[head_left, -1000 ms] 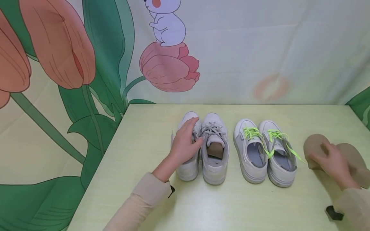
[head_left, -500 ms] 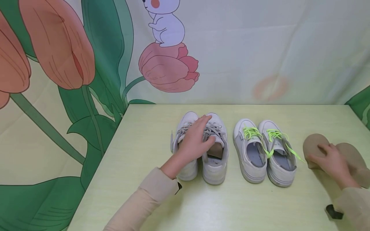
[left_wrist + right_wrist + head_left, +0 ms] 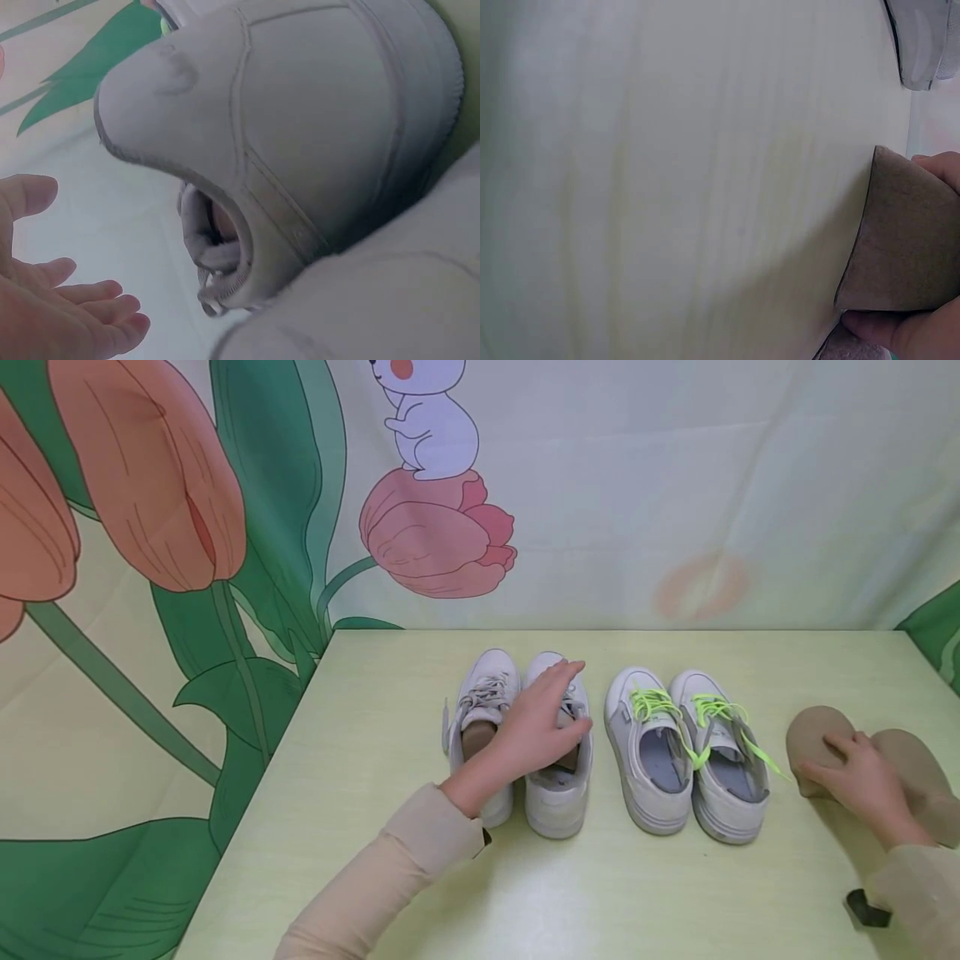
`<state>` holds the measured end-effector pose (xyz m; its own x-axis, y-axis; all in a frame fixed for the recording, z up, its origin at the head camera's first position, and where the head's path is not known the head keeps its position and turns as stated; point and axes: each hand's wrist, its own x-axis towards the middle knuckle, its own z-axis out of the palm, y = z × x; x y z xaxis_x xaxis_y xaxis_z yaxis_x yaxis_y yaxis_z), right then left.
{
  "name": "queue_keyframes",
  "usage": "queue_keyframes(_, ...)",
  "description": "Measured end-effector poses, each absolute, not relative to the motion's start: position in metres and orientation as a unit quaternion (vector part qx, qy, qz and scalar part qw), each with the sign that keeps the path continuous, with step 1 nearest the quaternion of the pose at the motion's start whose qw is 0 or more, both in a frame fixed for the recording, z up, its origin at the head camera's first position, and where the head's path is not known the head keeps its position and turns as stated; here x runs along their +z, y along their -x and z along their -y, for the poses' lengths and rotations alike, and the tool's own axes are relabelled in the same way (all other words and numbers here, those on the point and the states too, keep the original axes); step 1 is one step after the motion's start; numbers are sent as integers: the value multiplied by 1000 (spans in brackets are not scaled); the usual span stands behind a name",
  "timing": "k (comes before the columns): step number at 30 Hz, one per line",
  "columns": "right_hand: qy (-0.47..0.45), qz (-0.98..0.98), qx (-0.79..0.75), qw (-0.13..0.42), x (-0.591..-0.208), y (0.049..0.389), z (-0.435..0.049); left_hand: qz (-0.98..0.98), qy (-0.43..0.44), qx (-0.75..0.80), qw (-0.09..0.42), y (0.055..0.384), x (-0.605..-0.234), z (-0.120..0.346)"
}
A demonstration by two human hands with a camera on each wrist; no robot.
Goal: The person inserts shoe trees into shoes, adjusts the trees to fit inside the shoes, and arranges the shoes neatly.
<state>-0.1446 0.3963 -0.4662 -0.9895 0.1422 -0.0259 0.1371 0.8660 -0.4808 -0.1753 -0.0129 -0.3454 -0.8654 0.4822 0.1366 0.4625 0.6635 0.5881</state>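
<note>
My left hand [image 3: 536, 727] hovers over the right shoe [image 3: 558, 814] of a white pair with grey laces, fingers extended and thumb apart. Its left mate [image 3: 491, 670] holds a brown shoe insert [image 3: 477, 739]. In the left wrist view, the hand [image 3: 67, 315] stands apart from a white shoe's heel [image 3: 322, 97]. At the right, my right hand [image 3: 862, 777] grips a rounded brown shoe insert [image 3: 816, 732] between thumb and fingers. A second brown insert [image 3: 911, 764] lies beside it, partly behind the hand. The right wrist view shows the gripped insert's flat end [image 3: 904, 240].
Between the hands stands another white pair, a left shoe [image 3: 637, 785] and a right shoe [image 3: 738, 822], with neon green laces [image 3: 660, 703]. Everything rests on a pale yellow table [image 3: 637, 902]. A printed tulip backdrop [image 3: 600, 502] hangs behind its far edge.
My left hand has moved right, from over the left grey-laced shoe to over the right one, uncovering the brown insert in the left shoe. My right hand has stayed in place.
</note>
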Motion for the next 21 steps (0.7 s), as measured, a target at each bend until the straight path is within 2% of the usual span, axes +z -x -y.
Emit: queue_keyframes(21,58,970,234,0,-467,145,-399,-900,-293,311,90,171,-347,-31)
